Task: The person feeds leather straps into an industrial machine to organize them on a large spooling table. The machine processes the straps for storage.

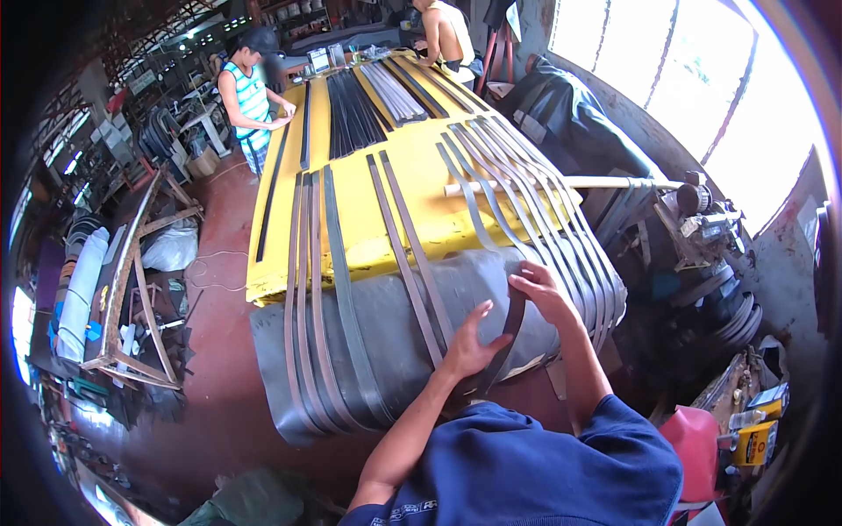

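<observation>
Two hands work at the near end of a long yellow counter (421, 167), where a dark rubber sheet (386, 324) hangs over the edge. The left hand (469, 346) lies spread on the sheet, fingers (481, 314) fanned wide and flat, gripping nothing. The right hand (542, 294) curls its fingers (524, 282) over a single dark rubber strip (507, 337); the strip runs from under those fingers down and to the left, passing just beside the left thumb and ending near the left wrist, so it lies between the two hands and touches the sheet. Other strips lie lengthwise on the counter: a group of three on the left (311, 298), a pair in the middle (408, 254), and a fan of about eight on the right (544, 210), draped over the sheet's edge; the exact count in the fan is hard to tell. A pale rod (614, 182) lies across the counter under the fan. Farther up sit two bundles of strips, one dark (355, 114) and one grey (395, 92). Two other people stand at the far end, one in a striped top (250, 96) at the left side with a hand on the counter, one in a pale top (447, 35) bent over the end.
</observation>
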`<state>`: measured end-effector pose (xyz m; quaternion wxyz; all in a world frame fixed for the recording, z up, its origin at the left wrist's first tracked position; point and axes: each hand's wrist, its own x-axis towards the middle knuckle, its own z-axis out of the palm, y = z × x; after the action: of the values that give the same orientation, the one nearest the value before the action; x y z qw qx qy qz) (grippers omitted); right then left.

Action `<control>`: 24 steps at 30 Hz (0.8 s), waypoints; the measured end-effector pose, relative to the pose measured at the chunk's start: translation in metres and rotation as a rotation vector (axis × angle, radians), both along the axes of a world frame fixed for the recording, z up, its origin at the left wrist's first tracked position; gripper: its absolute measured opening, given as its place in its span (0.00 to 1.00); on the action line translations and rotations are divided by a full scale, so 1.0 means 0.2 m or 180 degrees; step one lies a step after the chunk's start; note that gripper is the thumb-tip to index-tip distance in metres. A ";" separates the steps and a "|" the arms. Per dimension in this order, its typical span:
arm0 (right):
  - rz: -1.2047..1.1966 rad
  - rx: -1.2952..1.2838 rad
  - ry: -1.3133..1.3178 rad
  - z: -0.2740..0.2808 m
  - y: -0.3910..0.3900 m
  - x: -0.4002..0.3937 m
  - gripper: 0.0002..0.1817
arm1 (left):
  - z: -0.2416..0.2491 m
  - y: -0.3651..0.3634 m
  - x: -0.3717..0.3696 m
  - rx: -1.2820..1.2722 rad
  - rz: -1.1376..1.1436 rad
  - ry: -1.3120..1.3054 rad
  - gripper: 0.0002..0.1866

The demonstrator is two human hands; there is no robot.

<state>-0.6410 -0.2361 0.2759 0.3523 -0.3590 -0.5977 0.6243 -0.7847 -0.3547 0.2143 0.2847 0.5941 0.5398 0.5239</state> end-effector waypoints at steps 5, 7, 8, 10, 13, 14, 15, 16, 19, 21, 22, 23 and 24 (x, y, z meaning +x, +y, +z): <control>0.0101 -0.0645 0.1079 0.13 0.00 -0.13 0.15 | 0.19 0.04 0.03 -0.0632 -0.0743 -0.0906 0.20; 0.0088 -0.0956 0.1534 0.20 -0.02 -0.17 0.10 | 0.14 -0.02 0.05 -0.0503 -0.1082 -0.1764 0.15; 0.0253 -0.0989 0.1765 0.22 -0.02 -0.19 0.11 | 0.14 -0.06 0.05 -0.0595 -0.1016 -0.1735 0.14; 0.0332 -0.0921 0.1817 0.26 0.00 -0.23 0.14 | 0.20 -0.16 0.01 -0.0755 -0.0872 -0.1665 0.12; 0.0236 -0.0749 0.1733 0.32 0.08 -0.30 0.15 | 0.29 -0.29 -0.06 -0.0824 -0.0734 -0.1640 0.12; 0.0201 -0.0663 0.1654 0.36 0.11 -0.33 0.15 | 0.36 -0.34 -0.07 -0.0908 -0.0656 -0.1720 0.12; 0.0178 -0.0566 0.1582 0.41 0.17 -0.36 0.15 | 0.40 -0.38 -0.10 -0.0953 -0.0643 -0.1720 0.12; 0.0253 -0.0641 0.1622 0.44 0.24 -0.38 0.14 | 0.44 -0.42 -0.12 -0.0992 -0.0621 -0.1722 0.12; 0.0489 -0.0903 0.1818 0.52 0.44 -0.48 0.14 | 0.57 -0.55 -0.16 -0.0968 -0.0412 -0.1604 0.10; 0.0543 -0.1051 0.1815 0.57 0.60 -0.56 0.14 | 0.62 -0.62 -0.18 -0.0813 -0.0150 -0.1267 0.09; 0.0581 -0.1129 0.1819 0.59 0.66 -0.60 0.14 | 0.61 -0.65 -0.19 -0.0592 0.0017 -0.0941 0.08; 0.0623 -0.1199 0.1819 0.64 0.71 -0.64 0.15 | 0.59 -0.69 -0.22 -0.0590 0.0217 -0.0673 0.09; 0.0783 -0.1155 0.1765 0.69 0.75 -0.68 0.16 | 0.56 -0.74 -0.23 -0.0585 0.0421 -0.0408 0.09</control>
<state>-0.7778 -0.0870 0.4145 0.3538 -0.1579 -0.3974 0.8319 -0.8316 -0.5020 0.3260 0.3367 0.4939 0.6043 0.5269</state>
